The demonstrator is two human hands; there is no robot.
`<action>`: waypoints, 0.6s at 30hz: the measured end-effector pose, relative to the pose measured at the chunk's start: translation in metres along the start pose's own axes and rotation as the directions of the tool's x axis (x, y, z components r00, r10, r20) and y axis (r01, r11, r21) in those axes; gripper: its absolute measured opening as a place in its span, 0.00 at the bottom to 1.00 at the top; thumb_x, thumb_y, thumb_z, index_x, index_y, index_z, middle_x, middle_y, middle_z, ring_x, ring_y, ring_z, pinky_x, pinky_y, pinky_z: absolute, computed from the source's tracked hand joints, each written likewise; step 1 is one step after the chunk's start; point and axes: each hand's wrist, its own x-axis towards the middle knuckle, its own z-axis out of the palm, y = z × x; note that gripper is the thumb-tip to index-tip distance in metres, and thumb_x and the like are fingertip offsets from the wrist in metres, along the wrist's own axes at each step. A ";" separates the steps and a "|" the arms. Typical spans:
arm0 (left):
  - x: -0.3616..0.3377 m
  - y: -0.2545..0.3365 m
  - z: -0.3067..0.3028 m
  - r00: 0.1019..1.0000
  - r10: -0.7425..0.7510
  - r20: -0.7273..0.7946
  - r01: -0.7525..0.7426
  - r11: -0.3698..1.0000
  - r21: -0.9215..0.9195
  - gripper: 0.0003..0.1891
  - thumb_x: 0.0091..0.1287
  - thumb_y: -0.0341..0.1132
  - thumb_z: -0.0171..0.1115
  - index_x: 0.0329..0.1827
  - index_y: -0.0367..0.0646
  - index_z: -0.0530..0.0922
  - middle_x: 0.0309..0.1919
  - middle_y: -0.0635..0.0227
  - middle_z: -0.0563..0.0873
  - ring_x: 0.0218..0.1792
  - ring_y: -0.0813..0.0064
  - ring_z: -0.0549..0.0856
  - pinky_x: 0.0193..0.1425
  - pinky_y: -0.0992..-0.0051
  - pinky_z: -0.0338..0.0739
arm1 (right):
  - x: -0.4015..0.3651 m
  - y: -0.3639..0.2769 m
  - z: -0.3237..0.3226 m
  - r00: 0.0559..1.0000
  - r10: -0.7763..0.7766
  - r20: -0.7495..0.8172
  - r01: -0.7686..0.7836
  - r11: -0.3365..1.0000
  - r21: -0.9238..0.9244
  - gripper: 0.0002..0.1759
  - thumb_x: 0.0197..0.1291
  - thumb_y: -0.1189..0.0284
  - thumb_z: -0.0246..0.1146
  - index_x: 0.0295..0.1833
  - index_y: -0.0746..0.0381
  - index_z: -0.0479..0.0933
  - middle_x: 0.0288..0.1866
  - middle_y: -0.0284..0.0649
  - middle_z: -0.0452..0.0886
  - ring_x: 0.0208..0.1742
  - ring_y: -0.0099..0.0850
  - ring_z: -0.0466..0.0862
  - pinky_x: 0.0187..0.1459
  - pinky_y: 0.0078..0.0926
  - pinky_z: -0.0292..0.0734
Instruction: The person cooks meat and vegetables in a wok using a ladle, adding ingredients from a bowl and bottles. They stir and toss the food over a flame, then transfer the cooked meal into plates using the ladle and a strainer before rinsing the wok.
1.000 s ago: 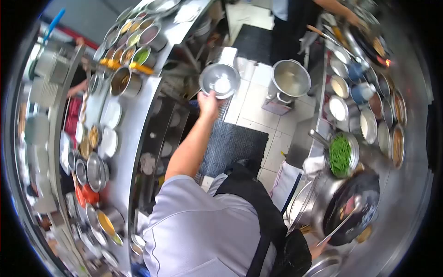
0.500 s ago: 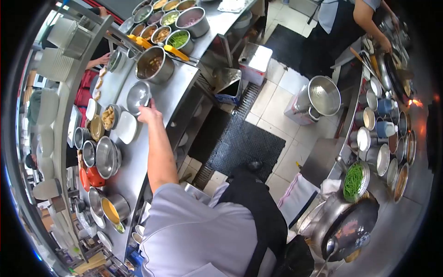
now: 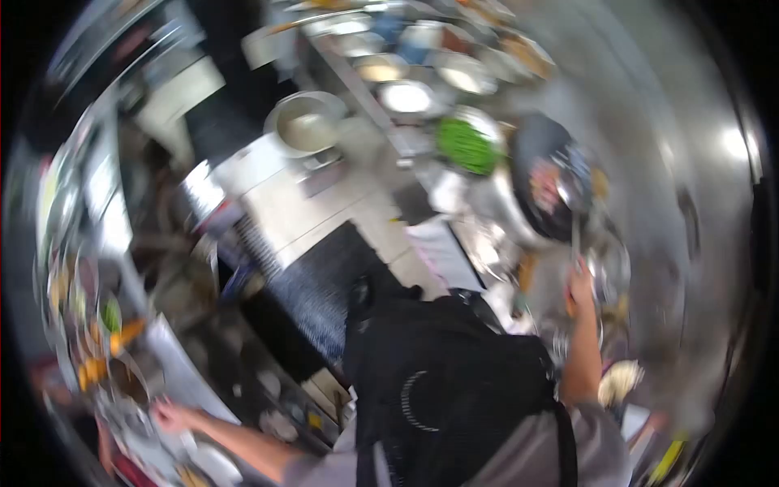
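Observation:
My right hand (image 3: 578, 286) is wrapped round the handle of a ladle (image 3: 574, 195), whose head rests in a dark wok (image 3: 534, 154) at the right. Pinkish pieces of food (image 3: 545, 183) lie in the wok beside the ladle's head. My left hand (image 3: 172, 415) reaches out over the steel counter at the lower left, near a metal pot with brown contents (image 3: 128, 380). Motion blur smears its fingers, so any grip on the metal bowl there cannot be made out. A strainer of green beans (image 3: 469, 146) sits just beyond the wok.
Several containers (image 3: 406, 97) line the stove side at the top. A large pot (image 3: 307, 128) stands above the tiled floor in the aisle. A black mat (image 3: 312, 284) lies on the floor. A white cloth (image 3: 442, 252) hangs by the stove.
The view has swung right toward the stove. My right hand has come into sight on the ladle. My left arm, earlier at a metal bowl, now shows at the lower left.

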 end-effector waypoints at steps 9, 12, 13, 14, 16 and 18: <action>-0.283 0.122 0.158 0.508 -0.087 0.857 0.206 0.978 -0.022 0.08 0.78 0.30 0.56 0.55 0.37 0.75 0.51 0.64 0.81 0.50 0.73 0.81 0.53 0.72 0.80 | 0.032 0.015 0.067 0.989 -0.046 -0.141 0.028 0.992 -0.127 0.34 0.76 0.67 0.57 0.83 0.60 0.57 0.21 0.37 0.77 0.15 0.26 0.74 0.16 0.30 0.71; -0.303 0.140 0.202 0.373 0.020 0.927 0.197 0.975 -0.101 0.07 0.79 0.30 0.56 0.54 0.38 0.74 0.50 0.67 0.80 0.51 0.75 0.81 0.54 0.75 0.77 | -0.006 -0.009 0.072 0.999 -0.009 -0.044 0.012 0.997 0.070 0.34 0.77 0.66 0.57 0.83 0.58 0.58 0.24 0.36 0.77 0.17 0.26 0.75 0.19 0.30 0.73; -0.306 0.141 0.216 0.317 0.046 0.947 0.201 0.973 -0.114 0.06 0.79 0.30 0.56 0.53 0.38 0.74 0.50 0.67 0.80 0.50 0.75 0.80 0.52 0.76 0.77 | -0.017 -0.019 0.071 1.000 0.012 -0.022 -0.007 0.984 0.180 0.33 0.77 0.66 0.56 0.84 0.57 0.58 0.24 0.35 0.75 0.17 0.25 0.74 0.19 0.30 0.73; -0.311 0.147 0.229 0.285 0.059 0.957 0.186 0.976 -0.115 0.06 0.79 0.30 0.56 0.53 0.38 0.74 0.49 0.67 0.80 0.50 0.76 0.80 0.51 0.76 0.77 | -0.028 -0.031 0.071 0.999 0.024 -0.025 -0.019 0.980 0.196 0.33 0.77 0.66 0.56 0.84 0.57 0.58 0.24 0.35 0.75 0.17 0.25 0.74 0.19 0.30 0.73; -0.327 0.159 0.250 0.243 0.086 0.966 0.183 0.974 -0.133 0.06 0.79 0.30 0.56 0.53 0.38 0.75 0.48 0.66 0.81 0.48 0.76 0.81 0.49 0.76 0.77 | -0.051 -0.046 0.069 0.991 0.134 -0.017 -0.112 0.885 0.451 0.33 0.78 0.66 0.57 0.84 0.53 0.57 0.24 0.33 0.72 0.17 0.23 0.71 0.18 0.27 0.71; -0.351 0.171 0.268 0.219 0.126 0.968 0.206 0.963 -0.172 0.05 0.79 0.30 0.56 0.52 0.38 0.75 0.49 0.64 0.82 0.49 0.74 0.82 0.49 0.75 0.78 | -0.055 -0.042 0.059 0.979 0.187 0.087 -0.201 0.774 0.600 0.34 0.78 0.66 0.58 0.84 0.51 0.57 0.25 0.33 0.72 0.18 0.22 0.70 0.18 0.27 0.71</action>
